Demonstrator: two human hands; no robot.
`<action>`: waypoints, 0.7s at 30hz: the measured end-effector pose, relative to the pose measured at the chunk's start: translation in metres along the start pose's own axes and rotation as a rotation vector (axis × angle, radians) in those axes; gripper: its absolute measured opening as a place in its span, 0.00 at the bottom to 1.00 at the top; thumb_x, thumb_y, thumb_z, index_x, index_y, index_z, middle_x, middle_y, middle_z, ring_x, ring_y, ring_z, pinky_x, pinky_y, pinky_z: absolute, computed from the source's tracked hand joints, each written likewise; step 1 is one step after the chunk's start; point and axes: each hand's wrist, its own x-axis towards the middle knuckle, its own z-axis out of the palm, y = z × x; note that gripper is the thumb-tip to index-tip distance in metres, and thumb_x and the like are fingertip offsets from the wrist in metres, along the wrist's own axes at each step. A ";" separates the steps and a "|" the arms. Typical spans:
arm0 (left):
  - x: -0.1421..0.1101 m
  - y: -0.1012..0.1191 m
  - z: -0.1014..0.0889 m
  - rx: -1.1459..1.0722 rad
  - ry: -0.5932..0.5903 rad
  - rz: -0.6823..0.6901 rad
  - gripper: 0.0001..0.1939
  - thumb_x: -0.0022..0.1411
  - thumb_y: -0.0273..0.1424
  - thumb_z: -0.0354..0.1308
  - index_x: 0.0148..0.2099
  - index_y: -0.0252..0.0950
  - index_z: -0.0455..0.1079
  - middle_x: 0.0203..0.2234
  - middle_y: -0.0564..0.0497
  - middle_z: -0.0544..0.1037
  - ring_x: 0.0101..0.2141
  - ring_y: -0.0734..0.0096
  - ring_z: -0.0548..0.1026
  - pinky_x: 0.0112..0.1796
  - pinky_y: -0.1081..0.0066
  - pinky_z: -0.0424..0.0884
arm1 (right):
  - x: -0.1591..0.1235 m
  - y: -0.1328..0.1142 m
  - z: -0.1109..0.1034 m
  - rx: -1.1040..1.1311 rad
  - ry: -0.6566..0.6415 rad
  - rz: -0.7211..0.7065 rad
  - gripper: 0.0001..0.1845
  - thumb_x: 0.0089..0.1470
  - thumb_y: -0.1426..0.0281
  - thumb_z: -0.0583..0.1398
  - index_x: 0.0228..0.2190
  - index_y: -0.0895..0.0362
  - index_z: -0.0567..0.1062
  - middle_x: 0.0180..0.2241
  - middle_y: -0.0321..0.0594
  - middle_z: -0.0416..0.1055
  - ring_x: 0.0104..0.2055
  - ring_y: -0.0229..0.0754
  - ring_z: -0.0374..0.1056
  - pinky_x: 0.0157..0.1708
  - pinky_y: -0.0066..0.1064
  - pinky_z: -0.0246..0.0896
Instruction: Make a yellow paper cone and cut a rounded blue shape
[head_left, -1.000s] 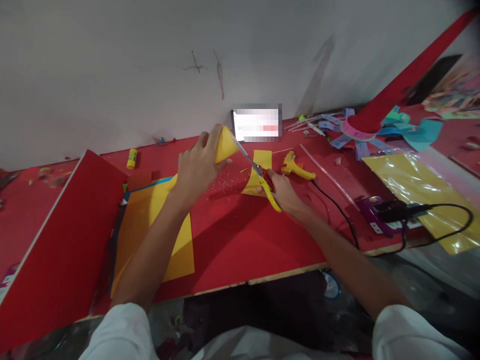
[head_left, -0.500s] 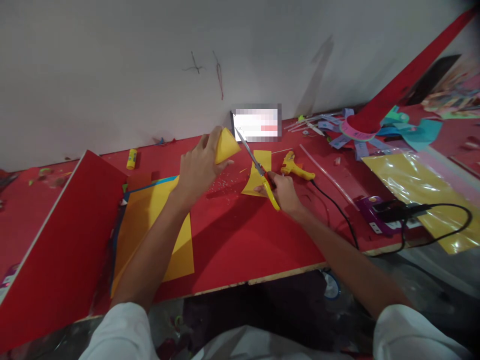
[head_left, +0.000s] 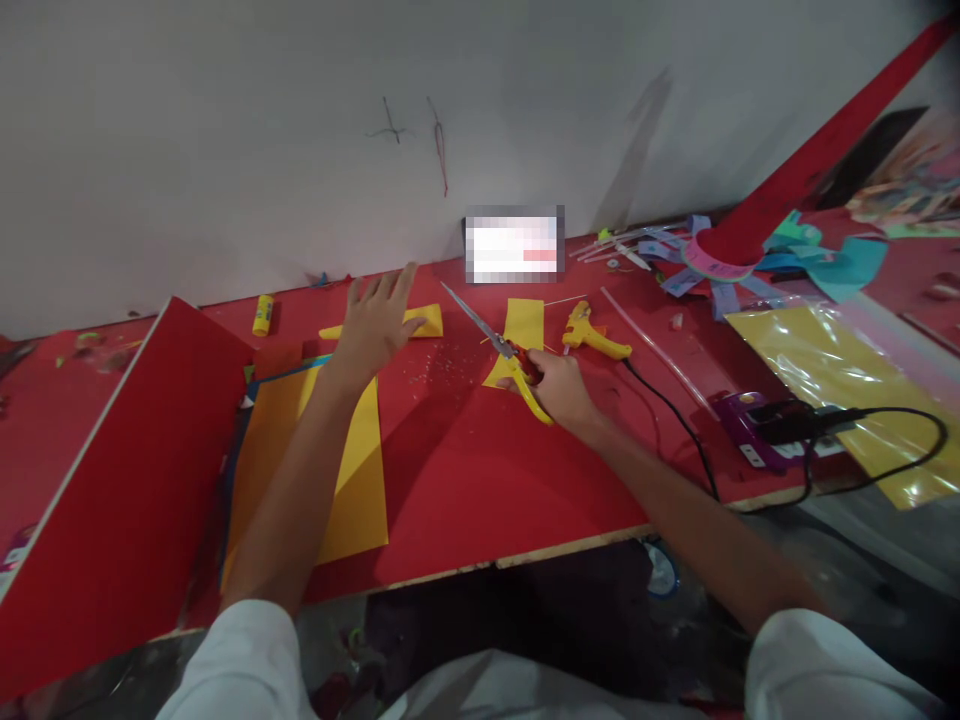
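My left hand (head_left: pixel 373 325) is open with spread fingers, over a small piece of yellow paper (head_left: pixel 428 321) that lies on the red table (head_left: pixel 465 480). The hand covers the middle of that piece. In my right hand (head_left: pixel 561 388) is a pair of scissors (head_left: pixel 504 345) with yellow and red handles, the blades pointing up and left. Beneath the scissors lies a second yellow paper piece (head_left: pixel 525 320), partly hidden by them. Below my left forearm rests a stack of yellow sheets (head_left: pixel 360 490) with a blue edge showing.
A yellow glue gun (head_left: pixel 596 335) with a black cord lies right of the scissors. Beyond are a purple device (head_left: pixel 750 425), a red paper cone (head_left: pixel 795 180) and a plastic packet (head_left: pixel 817 370). A glue stick (head_left: pixel 262 315) and a red board (head_left: pixel 142 480) are at left.
My left hand has moved left and down and let go of the yellow paper piece, which now lies on the table. The scissors have tilted further left, still in my right hand.
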 end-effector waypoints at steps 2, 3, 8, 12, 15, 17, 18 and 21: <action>0.000 0.004 -0.004 -0.025 0.017 -0.012 0.33 0.75 0.42 0.52 0.77 0.41 0.55 0.67 0.36 0.70 0.66 0.44 0.68 0.69 0.45 0.54 | 0.000 0.002 0.002 -0.070 0.002 0.009 0.29 0.56 0.41 0.63 0.25 0.52 0.64 0.22 0.37 0.69 0.24 0.39 0.60 0.28 0.33 0.47; -0.001 0.006 -0.006 -0.033 0.027 -0.025 0.30 0.76 0.40 0.51 0.76 0.41 0.58 0.67 0.37 0.71 0.66 0.45 0.69 0.68 0.47 0.57 | 0.000 0.003 0.003 -0.113 -0.002 0.019 0.28 0.57 0.42 0.63 0.25 0.52 0.66 0.22 0.38 0.69 0.24 0.40 0.60 0.28 0.33 0.47; -0.026 0.019 0.004 -0.140 0.024 -0.074 0.20 0.76 0.32 0.45 0.62 0.37 0.71 0.54 0.39 0.80 0.51 0.52 0.79 0.54 0.54 0.73 | 0.001 -0.001 0.005 -0.322 -0.032 0.093 0.22 0.61 0.47 0.63 0.33 0.53 0.75 0.29 0.45 0.78 0.28 0.46 0.68 0.28 0.35 0.44; -0.073 0.033 0.030 -0.167 -0.174 0.112 0.17 0.77 0.31 0.47 0.55 0.36 0.77 0.51 0.40 0.82 0.52 0.52 0.79 0.54 0.55 0.73 | -0.001 -0.002 0.007 -0.362 -0.065 0.135 0.18 0.64 0.52 0.62 0.40 0.54 0.77 0.35 0.49 0.82 0.32 0.50 0.73 0.29 0.36 0.48; -0.099 0.038 0.042 -0.182 -0.144 0.125 0.18 0.78 0.30 0.46 0.56 0.37 0.77 0.52 0.41 0.82 0.54 0.53 0.78 0.57 0.54 0.72 | -0.003 0.004 0.009 -0.359 -0.050 0.059 0.14 0.65 0.59 0.61 0.44 0.56 0.76 0.40 0.51 0.82 0.37 0.53 0.75 0.31 0.37 0.54; -0.106 0.039 0.045 -0.192 -0.100 0.129 0.18 0.78 0.30 0.46 0.57 0.37 0.77 0.53 0.41 0.82 0.55 0.54 0.78 0.58 0.55 0.71 | -0.003 0.011 0.011 -0.379 -0.045 -0.003 0.12 0.64 0.64 0.61 0.46 0.57 0.75 0.43 0.53 0.81 0.41 0.55 0.76 0.34 0.38 0.58; -0.107 0.039 0.045 -0.188 -0.085 0.130 0.19 0.78 0.29 0.46 0.57 0.37 0.77 0.53 0.41 0.82 0.55 0.54 0.79 0.58 0.55 0.71 | -0.002 0.014 0.011 -0.392 -0.045 -0.019 0.11 0.64 0.65 0.62 0.46 0.57 0.74 0.44 0.54 0.80 0.42 0.55 0.76 0.35 0.38 0.59; -0.105 0.036 0.042 -0.122 -0.069 0.091 0.20 0.77 0.28 0.45 0.58 0.37 0.76 0.54 0.39 0.81 0.55 0.53 0.78 0.59 0.53 0.70 | -0.001 0.021 0.012 -0.400 -0.029 -0.032 0.13 0.64 0.64 0.63 0.47 0.58 0.74 0.47 0.54 0.78 0.45 0.56 0.75 0.39 0.39 0.62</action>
